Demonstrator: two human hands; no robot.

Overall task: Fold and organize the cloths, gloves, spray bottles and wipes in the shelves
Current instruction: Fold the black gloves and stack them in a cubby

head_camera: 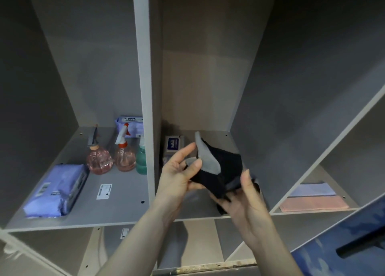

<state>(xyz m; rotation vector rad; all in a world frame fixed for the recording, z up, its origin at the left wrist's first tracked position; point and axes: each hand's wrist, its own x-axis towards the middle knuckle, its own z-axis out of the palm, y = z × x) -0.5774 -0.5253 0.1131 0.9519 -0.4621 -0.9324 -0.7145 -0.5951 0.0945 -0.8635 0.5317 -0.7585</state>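
Where grey shelves (116, 194) stand, bottles (99, 157), wipes (56, 190)

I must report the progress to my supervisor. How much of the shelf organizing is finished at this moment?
Looks done: three spray bottles stand in a row in the left compartment, wipes packs beside and behind them; folded cloths lie stacked in the right compartment. In hand: both hands, left hand and right hand, hold a black and grey glove before the middle compartment. Left: folding and placing that glove.
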